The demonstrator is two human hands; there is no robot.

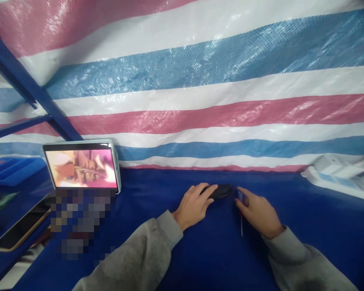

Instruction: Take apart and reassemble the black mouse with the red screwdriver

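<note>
Grey sleeves (139, 252) reach over the blue table (215, 258) to two hands set apart: the left hand (197, 205) is clasped over a black mouse-shaped object (223, 191) toward the table's back edge, and the right hand (259, 212), just beside it, pinches a thin-shafted tool (242, 226). At far left sits a blue divided tray (21, 169), its contents too blurred to tell; a lit screen (81, 167) stands near the table's back left corner.

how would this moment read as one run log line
left hand: holding black object | right hand: pinching blue-handled tool | surface: blue tabletop | at left: lit screen
</note>
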